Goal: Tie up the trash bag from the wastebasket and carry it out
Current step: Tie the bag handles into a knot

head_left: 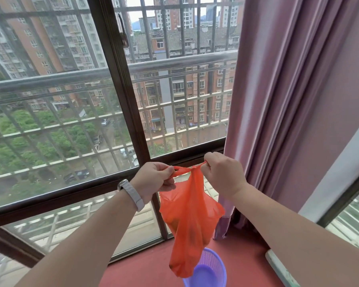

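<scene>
view from the head camera, read near to far. nearest, my two forearms reach forward, the left one wearing a white wristband (pixel 133 194). below them a lilac plastic wastebasket (pixel 212 272) stands on the red window ledge (pixel 145 264), and it looks emptied. the orange trash bag (pixel 190 216) hangs free above it, lifted clear of the rim, with dark contents sagging low in its body. at the bag's mouth my left hand (pixel 153 180) is closed, pinching one twisted handle, and my right hand (pixel 222 174) is closed, pinching the other; the two strands meet in a small crossing (pixel 192 168) between the fists. i judge the step in hand to be drawing the knot tight. to do it well i would pull both handles level and outward with equal force, keep the bag upright so nothing spills, and stop before the thin film stretches or tears. beyond stand the dark-framed window (pixel 120 79), its outer security bars, and a mauve curtain (pixel 288 100) to the right.
</scene>
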Demonstrator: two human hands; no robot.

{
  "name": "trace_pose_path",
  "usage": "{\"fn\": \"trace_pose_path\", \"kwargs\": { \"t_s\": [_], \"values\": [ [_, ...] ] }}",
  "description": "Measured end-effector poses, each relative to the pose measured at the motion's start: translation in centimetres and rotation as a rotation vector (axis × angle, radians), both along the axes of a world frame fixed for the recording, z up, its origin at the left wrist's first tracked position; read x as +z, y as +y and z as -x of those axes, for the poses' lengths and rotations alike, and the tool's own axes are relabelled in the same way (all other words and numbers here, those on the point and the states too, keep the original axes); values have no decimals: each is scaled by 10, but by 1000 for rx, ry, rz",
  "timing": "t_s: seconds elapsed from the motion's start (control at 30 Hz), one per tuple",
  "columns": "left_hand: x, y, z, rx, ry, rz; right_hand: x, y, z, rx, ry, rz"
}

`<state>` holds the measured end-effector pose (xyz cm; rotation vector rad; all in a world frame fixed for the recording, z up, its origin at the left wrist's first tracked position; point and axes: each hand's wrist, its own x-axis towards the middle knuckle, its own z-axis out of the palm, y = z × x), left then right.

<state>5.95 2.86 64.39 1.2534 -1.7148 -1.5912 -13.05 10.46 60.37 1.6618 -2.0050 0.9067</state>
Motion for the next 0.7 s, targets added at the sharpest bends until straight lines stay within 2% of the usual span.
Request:
{"fn": "trace_pose_path", "kwargs": {
  "t_s": [0.13, 0.23, 0.33, 0.4, 0.47, 0.57, 0.7],
  "values": [
    [-22, -11, -9, -2, -398, 456, -8, 4, 6, -23, 8, -2],
    [-38, -15, -18, -25, -585, 573, -13, 8, 12, -21, 34, -19],
    [-54, -22, -30, -4, -612, 496, -26, 15, 28, -91, -17, -176],
    [-65, -28, -46, 65, -589, 376, -34, 24, 56, -224, -96, -366],
    [-80, -34, -67, 120, -615, 306, -39, 38, 83, -338, -157, -466],
    [-98, -41, -86, 192, -601, 200, -42, 51, 99, -398, -234, -475],
    [-96, -48, -79, 208, -536, 169, -34, 46, 91, -362, -294, -431]
  ]
}}
